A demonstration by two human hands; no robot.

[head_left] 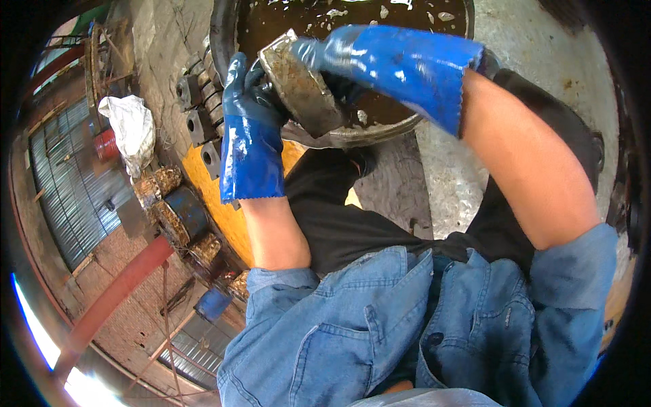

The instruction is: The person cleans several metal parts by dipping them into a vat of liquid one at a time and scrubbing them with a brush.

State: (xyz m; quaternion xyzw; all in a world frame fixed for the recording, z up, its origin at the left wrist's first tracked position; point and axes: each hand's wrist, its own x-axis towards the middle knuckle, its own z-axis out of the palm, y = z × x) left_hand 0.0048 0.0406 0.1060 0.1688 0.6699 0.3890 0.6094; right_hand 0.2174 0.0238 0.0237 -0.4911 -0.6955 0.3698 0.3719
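Both hands wear wet, shiny blue rubber gloves. Between them, a heavy-looking rectangular metal block [298, 88], its broad face grimy and brownish, is held tilted over the near part of a round tub [226, 41]. My left hand [252, 122] grips the block's left side, one finger pointing up apart from it. At the block's upper right edge, my right hand [359, 57] has its fingers closed on the metal; its glove is slightly blurred. The block hides part of both hands' grip. Murky brown liquid [285, 17] with pale floating flecks fills the tub.
Left of the tub stand several dark metal blocks with round holes [196, 127] in rows, by a yellow surface [227, 214]. Farther left are a white sack [129, 129], rusty drums [183, 214] and a red pipe [122, 292]. Grey concrete floor [542, 61] lies at the right.
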